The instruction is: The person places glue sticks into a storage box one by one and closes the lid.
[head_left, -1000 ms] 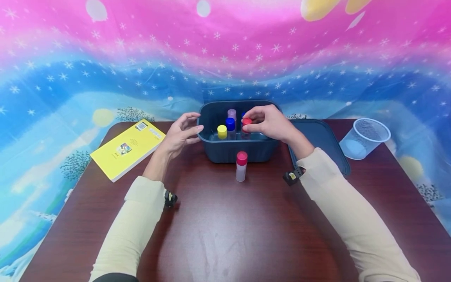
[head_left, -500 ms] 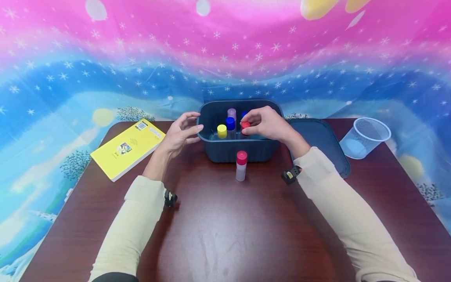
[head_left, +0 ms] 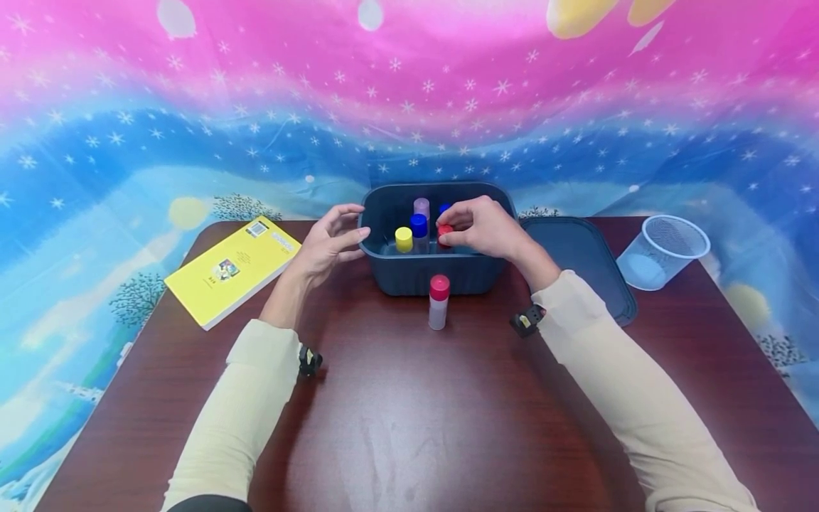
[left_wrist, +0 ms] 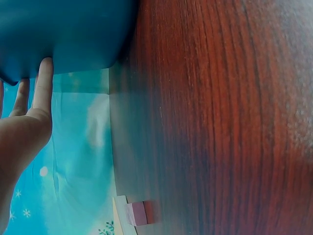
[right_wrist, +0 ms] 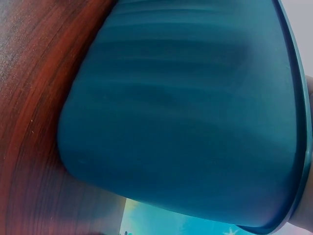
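In the head view a dark storage bin [head_left: 441, 276] stands at the table's back middle. My right hand [head_left: 489, 226] reaches over its rim and pinches the cap of a small red-capped bottle [head_left: 444, 235] inside; that bottle's lower part is hidden. Beside it stand a yellow-capped bottle [head_left: 404, 240], a blue-capped bottle [head_left: 419, 227] and a purple-capped one [head_left: 421, 207]. Another blue cap [head_left: 444, 208] is partly behind my right fingers. My left hand [head_left: 323, 244] rests its fairly straight fingers against the bin's left side. Another red-capped bottle [head_left: 438, 302] stands upright before the bin.
A dark lid [head_left: 579, 263] lies right of the bin, under my right forearm. Farther right is a white mesh cup [head_left: 662, 252], tilted. A yellow book [head_left: 233, 270] lies at the back left. Patterned cloth [head_left: 409, 107] hangs behind the table.
My right hand has lowered slightly into the bin with the red-capped bottle, shifting a little left. The left hand and the bin stay put.
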Demonstrator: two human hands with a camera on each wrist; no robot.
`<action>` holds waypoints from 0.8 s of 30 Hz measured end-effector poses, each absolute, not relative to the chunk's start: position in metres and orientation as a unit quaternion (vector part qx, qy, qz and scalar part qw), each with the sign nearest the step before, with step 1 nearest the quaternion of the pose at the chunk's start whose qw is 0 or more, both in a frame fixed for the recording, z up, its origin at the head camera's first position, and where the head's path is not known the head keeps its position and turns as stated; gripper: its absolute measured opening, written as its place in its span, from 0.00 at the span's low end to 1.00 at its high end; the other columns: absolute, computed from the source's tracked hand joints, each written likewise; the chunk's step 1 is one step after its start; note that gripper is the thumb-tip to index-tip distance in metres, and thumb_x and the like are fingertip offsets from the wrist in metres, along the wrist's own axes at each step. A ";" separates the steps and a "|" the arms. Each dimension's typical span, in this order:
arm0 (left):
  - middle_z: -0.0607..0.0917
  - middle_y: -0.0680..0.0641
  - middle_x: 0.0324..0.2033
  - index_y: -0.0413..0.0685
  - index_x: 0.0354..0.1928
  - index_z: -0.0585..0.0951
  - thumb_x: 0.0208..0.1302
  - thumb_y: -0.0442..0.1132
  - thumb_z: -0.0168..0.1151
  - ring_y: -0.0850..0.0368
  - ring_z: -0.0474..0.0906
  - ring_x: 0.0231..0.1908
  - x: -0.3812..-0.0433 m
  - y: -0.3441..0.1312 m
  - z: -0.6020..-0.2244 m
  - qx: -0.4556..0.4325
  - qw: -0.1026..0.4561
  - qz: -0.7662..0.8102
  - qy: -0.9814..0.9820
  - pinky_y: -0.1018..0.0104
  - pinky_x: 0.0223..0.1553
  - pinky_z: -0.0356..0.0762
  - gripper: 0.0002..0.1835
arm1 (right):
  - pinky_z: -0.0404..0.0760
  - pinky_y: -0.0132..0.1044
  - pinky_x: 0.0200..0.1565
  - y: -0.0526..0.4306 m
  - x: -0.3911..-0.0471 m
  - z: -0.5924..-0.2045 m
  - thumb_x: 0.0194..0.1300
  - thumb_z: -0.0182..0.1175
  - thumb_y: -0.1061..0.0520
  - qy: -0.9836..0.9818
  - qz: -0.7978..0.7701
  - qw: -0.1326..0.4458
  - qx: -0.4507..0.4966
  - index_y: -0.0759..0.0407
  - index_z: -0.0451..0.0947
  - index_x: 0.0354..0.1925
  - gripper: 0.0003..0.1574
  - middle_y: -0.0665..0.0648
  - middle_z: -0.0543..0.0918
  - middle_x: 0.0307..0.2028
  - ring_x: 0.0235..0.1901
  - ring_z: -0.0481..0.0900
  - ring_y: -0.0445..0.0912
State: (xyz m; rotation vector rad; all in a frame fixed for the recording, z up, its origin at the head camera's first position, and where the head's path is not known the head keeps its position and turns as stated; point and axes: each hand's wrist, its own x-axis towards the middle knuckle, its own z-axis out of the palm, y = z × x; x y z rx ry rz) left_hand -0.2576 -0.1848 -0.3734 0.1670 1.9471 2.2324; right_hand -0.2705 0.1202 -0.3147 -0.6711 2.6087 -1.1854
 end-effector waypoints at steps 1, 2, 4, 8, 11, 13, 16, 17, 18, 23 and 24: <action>0.69 0.44 0.68 0.51 0.66 0.71 0.70 0.36 0.65 0.46 0.72 0.62 -0.258 -0.185 -0.373 0.056 0.087 0.749 0.654 0.50 0.56 0.80 0.25 | 0.80 0.50 0.58 0.121 -0.270 -0.315 0.67 0.69 0.60 0.880 -0.405 0.094 -0.230 0.63 0.83 0.55 0.19 0.61 0.86 0.51 0.54 0.82 0.53; 0.69 0.44 0.68 0.51 0.66 0.71 0.70 0.36 0.65 0.46 0.72 0.62 -0.258 -0.185 -0.373 0.057 0.087 0.749 0.654 0.51 0.55 0.80 0.25 | 0.79 0.50 0.58 0.121 -0.270 -0.315 0.67 0.69 0.61 0.877 -0.411 0.087 -0.233 0.63 0.83 0.55 0.19 0.61 0.86 0.51 0.55 0.83 0.53; 0.68 0.43 0.69 0.50 0.67 0.71 0.70 0.36 0.65 0.45 0.72 0.62 -0.258 -0.184 -0.373 0.058 0.087 0.749 0.654 0.50 0.55 0.80 0.26 | 0.79 0.50 0.58 0.122 -0.269 -0.315 0.67 0.68 0.62 0.871 -0.422 0.075 -0.240 0.64 0.83 0.55 0.18 0.62 0.86 0.51 0.55 0.83 0.53; 0.68 0.43 0.69 0.49 0.68 0.70 0.70 0.36 0.65 0.43 0.71 0.64 -0.257 -0.184 -0.373 0.057 0.087 0.750 0.654 0.49 0.57 0.79 0.27 | 0.80 0.49 0.58 0.123 -0.268 -0.315 0.67 0.68 0.63 0.861 -0.441 0.057 -0.246 0.65 0.82 0.56 0.19 0.62 0.85 0.53 0.55 0.83 0.54; 0.68 0.43 0.69 0.48 0.68 0.69 0.70 0.36 0.65 0.41 0.70 0.65 -0.257 -0.185 -0.373 0.056 0.088 0.749 0.654 0.49 0.57 0.78 0.27 | 0.81 0.48 0.57 0.124 -0.268 -0.316 0.67 0.67 0.63 0.856 -0.452 0.049 -0.246 0.65 0.82 0.56 0.19 0.63 0.85 0.53 0.55 0.83 0.54; 0.67 0.43 0.70 0.48 0.69 0.69 0.70 0.37 0.65 0.41 0.69 0.65 -0.257 -0.185 -0.373 0.057 0.088 0.748 0.655 0.48 0.58 0.78 0.28 | 0.81 0.48 0.57 0.124 -0.268 -0.316 0.67 0.67 0.63 0.853 -0.459 0.045 -0.244 0.65 0.82 0.56 0.19 0.63 0.85 0.53 0.55 0.83 0.54; 0.68 0.44 0.70 0.48 0.69 0.69 0.70 0.37 0.65 0.41 0.69 0.66 -0.257 -0.185 -0.372 0.056 0.088 0.747 0.656 0.46 0.59 0.76 0.28 | 0.81 0.48 0.57 0.125 -0.267 -0.314 0.67 0.67 0.63 0.850 -0.467 0.043 -0.240 0.65 0.83 0.56 0.19 0.63 0.85 0.53 0.55 0.83 0.54; 0.67 0.44 0.70 0.48 0.69 0.68 0.70 0.37 0.65 0.40 0.69 0.66 -0.257 -0.185 -0.372 0.056 0.088 0.747 0.656 0.45 0.59 0.76 0.28 | 0.81 0.48 0.57 0.125 -0.267 -0.313 0.67 0.67 0.63 0.850 -0.468 0.042 -0.239 0.64 0.83 0.56 0.19 0.63 0.85 0.53 0.55 0.83 0.54; 0.67 0.44 0.70 0.48 0.69 0.68 0.70 0.37 0.65 0.40 0.69 0.66 -0.256 -0.185 -0.372 0.056 0.088 0.747 0.657 0.44 0.60 0.75 0.28 | 0.81 0.48 0.57 0.125 -0.266 -0.313 0.67 0.67 0.62 0.850 -0.469 0.042 -0.238 0.64 0.83 0.56 0.19 0.63 0.85 0.53 0.55 0.83 0.54; 0.68 0.43 0.70 0.47 0.70 0.68 0.70 0.36 0.65 0.40 0.69 0.66 -0.256 -0.185 -0.372 0.057 0.089 0.747 0.656 0.47 0.59 0.77 0.29 | 0.81 0.48 0.57 0.125 -0.264 -0.309 0.67 0.68 0.61 0.852 -0.466 0.036 -0.236 0.63 0.83 0.56 0.19 0.62 0.85 0.53 0.55 0.83 0.53; 0.68 0.43 0.70 0.47 0.69 0.68 0.70 0.36 0.64 0.41 0.69 0.66 -0.256 -0.185 -0.372 0.057 0.089 0.747 0.656 0.48 0.58 0.78 0.28 | 0.81 0.48 0.57 0.125 -0.264 -0.309 0.67 0.68 0.61 0.852 -0.466 0.035 -0.237 0.62 0.83 0.56 0.19 0.62 0.85 0.53 0.55 0.83 0.53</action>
